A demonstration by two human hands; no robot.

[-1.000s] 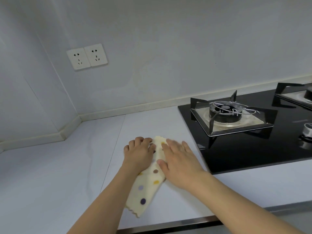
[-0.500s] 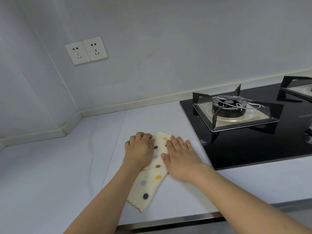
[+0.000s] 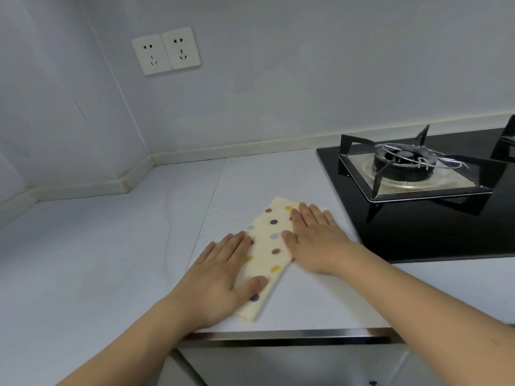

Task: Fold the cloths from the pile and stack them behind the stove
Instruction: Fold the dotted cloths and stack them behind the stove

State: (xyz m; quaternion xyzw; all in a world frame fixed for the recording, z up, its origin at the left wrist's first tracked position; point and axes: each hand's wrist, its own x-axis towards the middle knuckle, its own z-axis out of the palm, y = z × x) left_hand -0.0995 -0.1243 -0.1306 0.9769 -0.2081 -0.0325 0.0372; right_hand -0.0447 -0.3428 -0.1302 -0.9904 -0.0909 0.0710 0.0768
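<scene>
1. Pressing flat on the white counter (image 3: 117,246), a cream cloth (image 3: 274,240) with coloured dots lies folded into a long narrow strip, angled from the near counter edge up toward the stove (image 3: 434,218).
2. Flattening its near end is the left hand (image 3: 220,277), fingers straight and spread, thumb laid across the cloth, palm down; it grips nothing and only bears on the fabric, apparently to pin that end and set the crease.
3. Covering the far right corner is the right hand (image 3: 315,238), likewise flat and open, fingers together and pointing away; it too presses rather than pinches, likely smoothing the fold.
4. Judging by the strip shape, the folding seems partway done, with another fold across its length probably to come before stacking.
5. Bordering the cloth: the near tip lies close to the counter's metal-trimmed front edge, and the far right corner sits near the black glass of the stove without touching it.
6. Opening to the left and behind, bare counter runs to the corner of the wall beneath two sockets (image 3: 166,51); a narrow band of counter shows behind the stove along the wall.
7. Missing from view are the pile and any stack.
</scene>
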